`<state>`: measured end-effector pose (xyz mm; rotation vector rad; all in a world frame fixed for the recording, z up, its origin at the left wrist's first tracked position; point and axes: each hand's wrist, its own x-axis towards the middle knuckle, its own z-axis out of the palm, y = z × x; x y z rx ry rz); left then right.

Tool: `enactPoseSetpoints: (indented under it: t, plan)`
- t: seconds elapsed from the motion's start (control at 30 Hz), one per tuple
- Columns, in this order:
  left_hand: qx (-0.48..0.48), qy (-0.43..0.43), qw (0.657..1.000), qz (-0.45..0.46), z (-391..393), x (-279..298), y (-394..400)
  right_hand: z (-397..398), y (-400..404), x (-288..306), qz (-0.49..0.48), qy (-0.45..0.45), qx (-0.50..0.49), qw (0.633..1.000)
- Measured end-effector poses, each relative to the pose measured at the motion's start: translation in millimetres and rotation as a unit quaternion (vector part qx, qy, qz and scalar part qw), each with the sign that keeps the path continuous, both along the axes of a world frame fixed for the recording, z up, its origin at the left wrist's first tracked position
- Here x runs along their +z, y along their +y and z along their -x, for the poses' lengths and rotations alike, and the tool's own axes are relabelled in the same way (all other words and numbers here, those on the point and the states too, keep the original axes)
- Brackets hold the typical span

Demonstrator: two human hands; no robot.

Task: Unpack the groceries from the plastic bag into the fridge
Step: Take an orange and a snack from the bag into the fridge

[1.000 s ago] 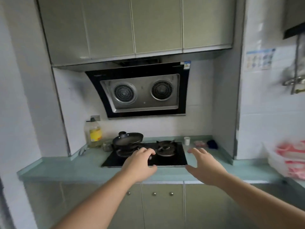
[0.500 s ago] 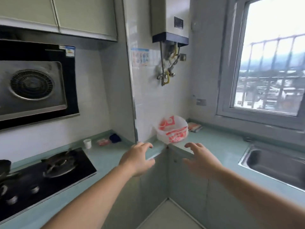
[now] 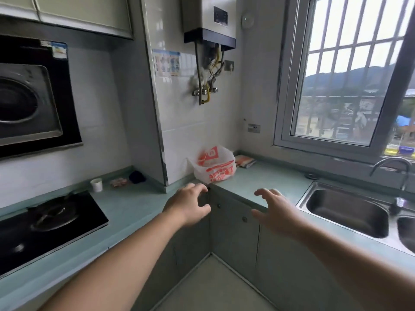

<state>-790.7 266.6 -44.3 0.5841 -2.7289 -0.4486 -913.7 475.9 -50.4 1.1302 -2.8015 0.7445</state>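
A white plastic bag with red print (image 3: pixel 214 164) sits on the green counter (image 3: pixel 265 178) in the inner corner, against the tiled wall. Both my arms stretch forward toward it. My left hand (image 3: pixel 188 206) hovers in front of the bag and slightly left, fingers loosely curled, holding nothing. My right hand (image 3: pixel 272 211) hovers to the right of the bag over the counter edge, fingers spread and empty. Neither hand touches the bag. No fridge is in view.
A black gas hob (image 3: pixel 45 223) lies at the left, with a white cup (image 3: pixel 96 184) and small items behind it. A steel sink (image 3: pixel 345 212) with a tap (image 3: pixel 402 173) is at the right under the window. A folded cloth (image 3: pixel 244 161) lies behind the bag. A water heater (image 3: pixel 208 19) hangs above.
My view has swung right from the hob to the corner, bringing the bag to the centre. The bag now looks nearer to both hands, which keep their reaching pose.
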Motion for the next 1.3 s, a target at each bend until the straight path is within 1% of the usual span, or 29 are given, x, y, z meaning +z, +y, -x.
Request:
enactPoseSetpoints:
  t: [0.17,0.33,0.5,0.63,0.87,0.97,1.17,1.3]
  plan:
    - [0.013,-0.012,1.0,0.002,9,-2,9,13,-1,-6,0.021,-0.023,0.011,0.999]
    - [0.014,-0.004,1.0,-0.008,39,-6,-13,42,-29,-6,0.033,-0.02,0.016,0.999]
    - [0.016,-0.006,0.999,-0.028,89,-25,-68,79,-79,-13,0.017,-0.027,0.016,0.999]
    - [0.007,-0.002,0.999,-0.054,138,-41,-121,114,-136,-17,0.005,-0.036,0.007,0.999]
    - [-0.014,-0.015,0.998,-0.053,212,-55,-194,171,-215,-22,-0.01,-0.021,-0.001,1.0]
    - [-0.02,-0.028,0.998,-0.049,247,-59,-218,206,-236,-26,-0.01,-0.019,-0.007,1.0]
    - [-0.019,-0.05,0.997,-0.056,321,-75,-255,291,-272,-51,0.006,-0.052,-0.001,0.999]
    - [-0.003,-0.08,0.995,-0.059,369,-86,-272,357,-298,-70,0.003,-0.104,0.013,0.995]
